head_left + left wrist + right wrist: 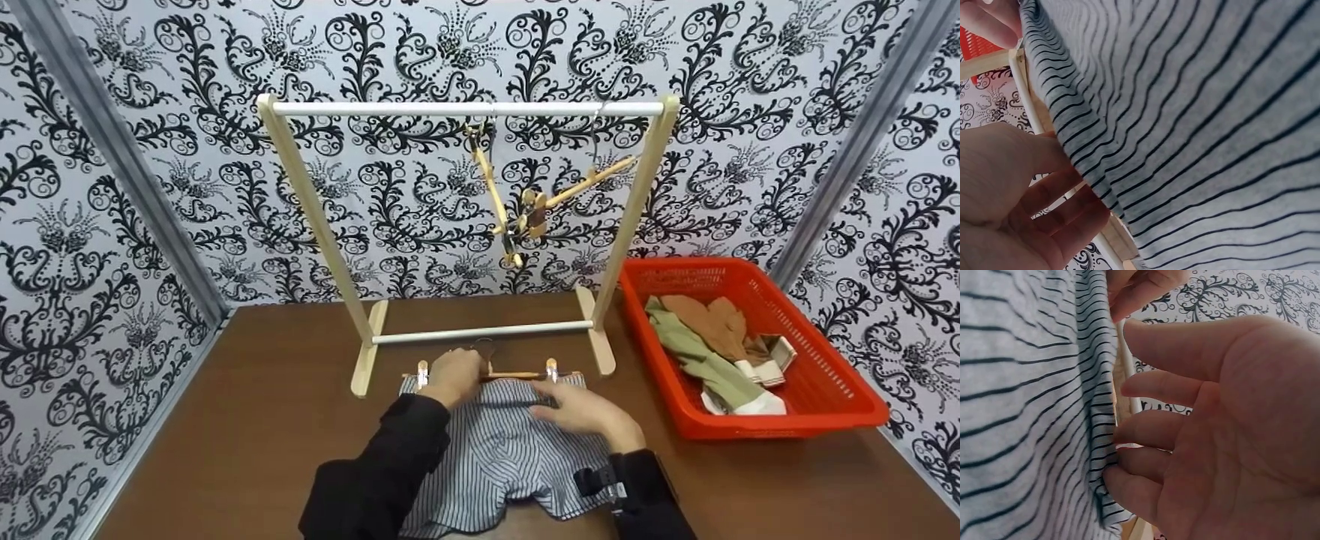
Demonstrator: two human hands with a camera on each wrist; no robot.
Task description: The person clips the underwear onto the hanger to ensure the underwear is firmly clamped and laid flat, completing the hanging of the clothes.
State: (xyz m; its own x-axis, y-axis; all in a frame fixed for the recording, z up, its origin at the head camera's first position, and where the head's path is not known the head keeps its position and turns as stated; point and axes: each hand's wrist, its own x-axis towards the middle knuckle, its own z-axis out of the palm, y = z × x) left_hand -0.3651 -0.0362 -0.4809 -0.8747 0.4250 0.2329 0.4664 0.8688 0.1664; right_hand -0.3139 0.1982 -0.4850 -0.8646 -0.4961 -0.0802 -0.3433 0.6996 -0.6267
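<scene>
Striped shorts [495, 442] lie on the table, their waistband clipped to a wooden clip hanger [517, 375]. One clip [422, 373] sits near the left end of the bar and another clip [553, 370] near the right. My left hand [459, 375] grips the hanger beside its hook, fingers curled in behind the waistband in the left wrist view. My right hand [581, 409] is over the right side of the shorts. Its fingers [1154, 430] are extended and spread, with their tips at the waistband edge.
Behind the shorts stands a wooden rack [469, 110] with a white top rail. Several wooden hangers [592, 182] hang toward its right side. A red basket [757, 427] on the right holds crumpled green and brown clothes [705, 360]. Patterned walls [420, 247] enclose the table.
</scene>
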